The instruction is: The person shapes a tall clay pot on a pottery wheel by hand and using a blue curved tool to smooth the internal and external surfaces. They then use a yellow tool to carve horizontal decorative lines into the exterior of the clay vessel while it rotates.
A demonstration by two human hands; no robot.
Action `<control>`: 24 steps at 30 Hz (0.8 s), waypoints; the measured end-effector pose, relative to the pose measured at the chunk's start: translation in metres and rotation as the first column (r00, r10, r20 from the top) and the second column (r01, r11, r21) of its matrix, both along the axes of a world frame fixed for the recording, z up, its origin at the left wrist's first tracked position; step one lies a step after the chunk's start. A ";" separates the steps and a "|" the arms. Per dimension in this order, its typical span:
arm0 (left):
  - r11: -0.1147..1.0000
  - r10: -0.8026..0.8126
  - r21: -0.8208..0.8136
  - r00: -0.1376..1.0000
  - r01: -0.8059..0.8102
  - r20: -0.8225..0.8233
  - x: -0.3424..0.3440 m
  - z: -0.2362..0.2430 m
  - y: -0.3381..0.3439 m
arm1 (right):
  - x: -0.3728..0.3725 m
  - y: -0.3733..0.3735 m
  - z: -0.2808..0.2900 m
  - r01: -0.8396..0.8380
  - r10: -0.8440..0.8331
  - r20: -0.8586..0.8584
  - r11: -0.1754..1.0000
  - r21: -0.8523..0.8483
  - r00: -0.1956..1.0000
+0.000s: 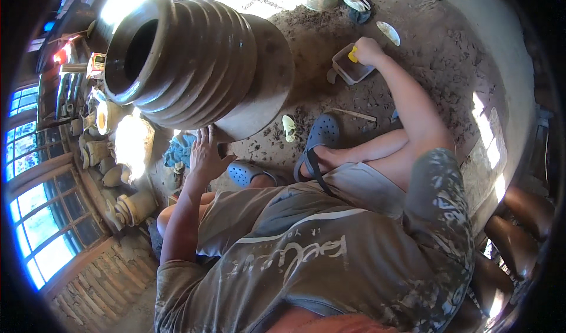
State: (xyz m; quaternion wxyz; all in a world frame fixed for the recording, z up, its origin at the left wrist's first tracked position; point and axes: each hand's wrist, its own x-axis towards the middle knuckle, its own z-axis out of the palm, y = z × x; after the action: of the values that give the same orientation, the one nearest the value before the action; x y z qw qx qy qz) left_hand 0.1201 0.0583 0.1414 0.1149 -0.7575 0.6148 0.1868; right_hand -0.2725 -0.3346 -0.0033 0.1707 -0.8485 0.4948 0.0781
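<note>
By pot [203, 61] | left hand [204, 156] splayed | right hand [368, 51] outstretched at tray [356, 71]

A large, brown clay pot [200, 61], ridged and open-mouthed, is supported on a round disc [250, 116]; a small yellow piece [353, 54] is held at a rectangular container [355, 71].

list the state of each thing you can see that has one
clay pot, open-mouthed, ridged, standing on the wheel
wheel, bearing the pot
left hand, open, fingertips by the wheel's edge, contact unclear
right hand, closed on a yellow piece
rectangular container, lidless
round tub, lidless
blue clogs, worn
stick, lying flat
</note>
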 end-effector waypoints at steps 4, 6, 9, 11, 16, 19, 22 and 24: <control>0.995 -0.040 0.093 0.999 0.037 0.027 -0.002 0.006 -0.003 | 0.012 0.011 -0.045 0.182 -0.182 -0.014 0.983 -0.009 0.983; 0.991 -0.061 0.122 0.998 0.062 -0.014 -0.006 0.008 -0.007 | 0.010 0.014 -0.072 0.249 -0.249 0.003 0.968 -0.028 0.968; 0.991 -0.067 0.113 0.996 0.072 -0.053 -0.015 0.011 -0.007 | 0.006 0.016 -0.113 0.250 -0.250 -0.023 0.968 -0.004 0.968; 0.992 -0.033 0.117 0.998 0.039 -0.049 -0.025 0.012 0.003 | 0.029 0.018 -0.129 0.144 -0.142 -0.072 0.989 0.027 0.987; 0.992 -0.105 0.065 0.991 0.110 -0.078 -0.055 0.012 -0.006 | 0.008 0.009 -0.162 0.086 -0.085 -0.103 0.996 0.005 0.991; 0.985 -0.168 -0.073 0.965 0.156 -0.200 -0.055 0.006 -0.005 | -0.014 0.004 -0.182 0.086 -0.091 -0.145 0.995 -0.039 0.985; 0.961 -0.142 -0.271 0.943 0.058 -0.301 -0.020 -0.009 -0.001 | -0.015 0.006 -0.177 0.053 -0.055 -0.187 0.998 -0.018 0.981; 0.982 0.182 0.051 0.982 -0.180 -0.041 0.004 0.009 -0.004 | 0.002 0.017 -0.148 0.049 -0.046 -0.176 0.999 0.008 0.983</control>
State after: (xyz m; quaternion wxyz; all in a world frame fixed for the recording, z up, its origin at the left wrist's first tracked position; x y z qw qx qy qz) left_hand 0.1244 0.0538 0.1509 0.1012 -0.8031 0.5412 0.2279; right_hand -0.2704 -0.3176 -0.1511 0.1333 -0.8252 0.5276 0.1514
